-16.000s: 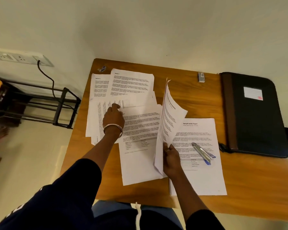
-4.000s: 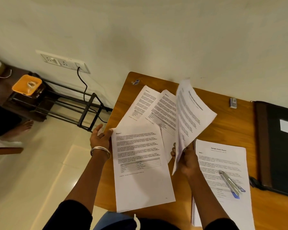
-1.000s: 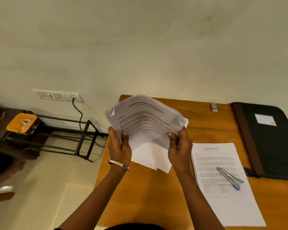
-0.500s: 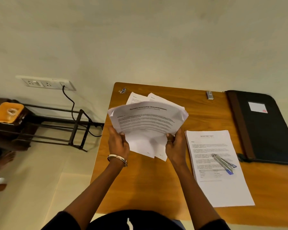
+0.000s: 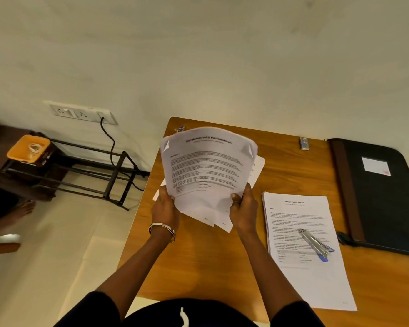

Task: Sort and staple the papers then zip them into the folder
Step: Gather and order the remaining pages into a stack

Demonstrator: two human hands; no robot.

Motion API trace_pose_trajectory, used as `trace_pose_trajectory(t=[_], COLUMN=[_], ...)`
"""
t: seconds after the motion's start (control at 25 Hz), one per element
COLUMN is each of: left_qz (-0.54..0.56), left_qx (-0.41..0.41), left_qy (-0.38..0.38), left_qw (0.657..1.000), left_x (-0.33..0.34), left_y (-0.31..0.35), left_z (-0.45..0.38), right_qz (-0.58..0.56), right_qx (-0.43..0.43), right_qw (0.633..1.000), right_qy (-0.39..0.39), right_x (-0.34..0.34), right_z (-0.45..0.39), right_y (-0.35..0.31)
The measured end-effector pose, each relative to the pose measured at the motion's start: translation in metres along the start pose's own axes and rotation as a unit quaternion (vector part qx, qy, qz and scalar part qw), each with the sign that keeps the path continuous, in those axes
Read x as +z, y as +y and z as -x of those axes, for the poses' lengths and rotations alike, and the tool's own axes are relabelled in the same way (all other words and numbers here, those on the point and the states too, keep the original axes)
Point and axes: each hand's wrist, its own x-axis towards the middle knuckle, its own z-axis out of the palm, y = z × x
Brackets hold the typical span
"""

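left hand [image 5: 165,212], right hand [image 5: 243,210]: both grasping paper bundle [image 5: 208,171] | stapler [image 5: 315,244] atop second stack [image 5: 305,246] | folder [image 5: 385,197] right

We see a wooden table [image 5: 198,267] pushed against the wall. Lying directly on it: a stack of printed papers [image 5: 316,279] on the right side, near the front edge; a black zip folder [image 5: 383,204] with a brown spine on the far right, flat and closed, with a white label on its cover; a small silver object [image 5: 304,143] near the back edge, just left of the folder; another small object [image 5: 180,129] at the back left corner, too small to identify. A stapler [image 5: 315,244] sits on the paper stack, not on the wood.
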Motion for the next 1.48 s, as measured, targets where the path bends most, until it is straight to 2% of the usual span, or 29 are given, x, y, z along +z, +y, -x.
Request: trace_pose_trajectory(t=[0.12,0.16,0.24,0.32,0.4,0.44,0.48,0.52,0.56,0.64,0.72,0.88,1.0,1.08,1.2,1.32,1.4,1.48], left_qz=[0.038,0.051,0.082,0.128,0.163,0.132,0.043,-0.103,-0.242,-0.397,-0.454,-0.507,-0.484,-0.464,-0.434,-0.383,-0.361,-0.345], left_qx=[0.021,0.032,0.035,0.002,-0.036,-0.026,0.007,0.059,0.1,0.171,0.186,0.139,0.124,0.141,0.129,0.034,-0.021,-0.052], left_qy=[0.047,0.041,-0.023,-0.121,-0.196,-0.213,-0.221,-0.235,-0.246,-0.256,-0.283,-0.278,-0.31,-0.322,-0.249,-0.155,-0.134,-0.148], left_qw=[0.998,0.997,0.996,0.984,0.966,0.968,0.974,0.965,0.933,0.864,0.824,0.804,0.809,0.813,0.856,0.91,0.923,0.925], left_x=[-0.005,-0.005,0.002,0.013,0.027,0.035,0.043,0.052,0.06,0.072,0.082,0.106,0.117,0.116,0.103,0.083,0.068,0.053], left_y=[0.009,0.01,0.009,0.006,0.007,0.005,0.003,-0.001,-0.003,-0.005,-0.001,0.012,0.028,0.033,0.025,0.004,-0.011,-0.029], left_z=[0.005,0.006,0.011,0.021,0.033,0.038,0.04,0.039,0.039,0.042,0.048,0.072,0.094,0.098,0.087,0.068,0.057,0.048], right_qz=[-0.029,-0.043,-0.077,-0.099,-0.107,-0.111,-0.114,-0.119,-0.131,-0.171,-0.194,-0.198,-0.224,-0.276,-0.349,-0.381,-0.381,-0.395], right_qx=[-0.028,-0.034,-0.018,0.035,0.097,0.128,0.157,0.185,0.209,0.244,0.264,0.264,0.291,0.322,0.35,0.368,0.379,0.391], right_qw=[0.999,0.998,0.995,0.991,0.988,0.986,0.981,0.974,0.966,0.948,0.939,0.941,0.928,0.905,0.869,0.845,0.84,0.828], right_qy=[-0.012,-0.022,-0.055,-0.079,-0.048,-0.017,0.018,0.053,0.082,0.109,0.108,0.081,0.065,0.042,-0.027,-0.072,-0.074,-0.076], right_x=[-0.02,-0.03,-0.053,-0.072,-0.088,-0.096,-0.105,-0.114,-0.123,-0.137,-0.143,-0.14,-0.128,-0.117,-0.099,-0.082,-0.072,-0.063], right_z=[-0.012,-0.016,-0.023,-0.027,-0.026,-0.025,-0.026,-0.027,-0.029,-0.032,-0.035,-0.041,-0.042,-0.042,-0.042,-0.036,-0.035,-0.034], right_y=[-0.004,-0.003,0.006,0.022,0.043,0.055,0.066,0.075,0.082,0.089,0.092,0.091,0.091,0.089,0.082,0.077,0.077,0.075])
